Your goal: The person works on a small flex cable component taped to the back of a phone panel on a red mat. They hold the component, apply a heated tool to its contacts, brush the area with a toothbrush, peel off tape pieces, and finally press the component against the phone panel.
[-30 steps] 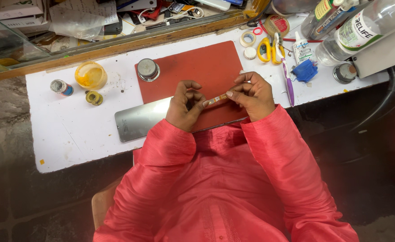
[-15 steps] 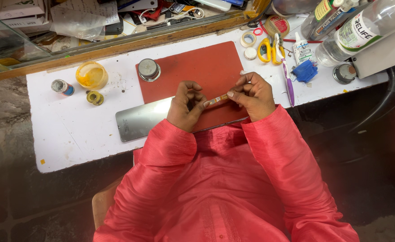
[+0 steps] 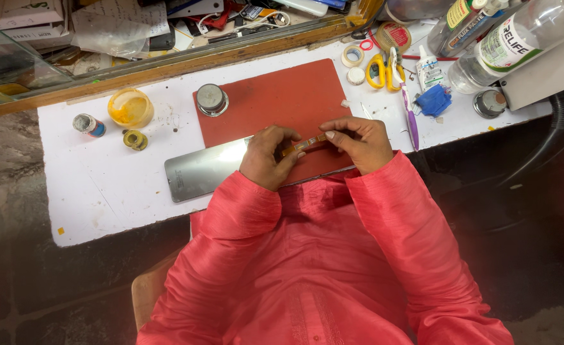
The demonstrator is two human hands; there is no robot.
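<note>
Nothing moved: hands (image 3: 314, 150) still pinch thin strip (image 3: 303, 145); strip detail unclear.

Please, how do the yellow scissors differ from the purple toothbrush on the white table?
The yellow scissors have looped handles and lie at the table's far edge; the purple toothbrush is one thin straight stick and reaches nearer to the right hand. The scissors are wider, the toothbrush longer. Both lie flat and untouched, right of the red mat.

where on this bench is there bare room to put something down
The white top is bare left of the metal plate, below the yellow jar. The red mat is bare above both hands. It is crowded at right around the scissors and bottles.
</note>
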